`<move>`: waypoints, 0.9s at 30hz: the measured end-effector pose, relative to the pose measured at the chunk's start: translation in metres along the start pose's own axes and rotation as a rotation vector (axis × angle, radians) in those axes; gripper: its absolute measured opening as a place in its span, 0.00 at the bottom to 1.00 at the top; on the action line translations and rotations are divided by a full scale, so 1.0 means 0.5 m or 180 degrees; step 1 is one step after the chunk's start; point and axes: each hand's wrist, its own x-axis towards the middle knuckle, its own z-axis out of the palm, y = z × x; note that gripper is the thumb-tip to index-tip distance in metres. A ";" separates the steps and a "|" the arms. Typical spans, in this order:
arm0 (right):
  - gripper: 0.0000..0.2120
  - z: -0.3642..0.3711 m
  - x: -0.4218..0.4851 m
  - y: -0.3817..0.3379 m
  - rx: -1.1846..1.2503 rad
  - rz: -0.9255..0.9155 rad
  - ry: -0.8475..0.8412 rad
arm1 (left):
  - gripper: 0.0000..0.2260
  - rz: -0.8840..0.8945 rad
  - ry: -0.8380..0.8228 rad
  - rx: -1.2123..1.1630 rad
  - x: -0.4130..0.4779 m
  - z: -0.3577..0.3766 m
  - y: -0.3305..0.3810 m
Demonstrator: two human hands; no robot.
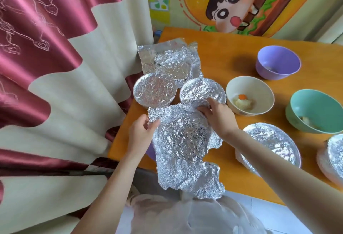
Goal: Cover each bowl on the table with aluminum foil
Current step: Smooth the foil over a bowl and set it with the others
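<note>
A crumpled sheet of aluminum foil (182,141) lies draped over a purple bowl (150,152), of which only a sliver shows at the table's near left edge. My left hand (142,131) pinches the sheet's far left corner. My right hand (217,115) grips its far right edge. Three bowls stand uncovered: a purple bowl (277,62), a cream bowl (249,98) with food in it, and a teal bowl (315,110). Foil-covered bowls sit at the left (154,92), centre (202,90), near right (272,144) and right edge (333,157).
The orange table (228,53) stands against a red and cream curtain (55,85) on the left. Loose foil sheets (167,59) lie at the table's far left corner. A cartoon wall panel (241,2) stands behind the table.
</note>
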 end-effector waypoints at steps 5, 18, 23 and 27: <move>0.10 0.005 -0.003 -0.011 0.0360 0.0207 0.0014 | 0.16 -0.0333 -0.0007 -0.0160 -0.004 0.015 0.001; 0.22 -0.001 -0.026 0.012 0.2069 0.1240 -0.0886 | 0.17 -0.1059 -0.0077 -0.0945 -0.061 0.020 0.008; 0.21 0.020 -0.048 0.015 0.1990 0.1278 -0.0996 | 0.16 -0.0917 0.0231 -0.0901 -0.066 0.021 -0.019; 0.21 0.038 -0.056 0.006 0.1794 0.1172 -0.0628 | 0.14 -0.0826 0.0287 -0.0913 -0.076 0.019 -0.024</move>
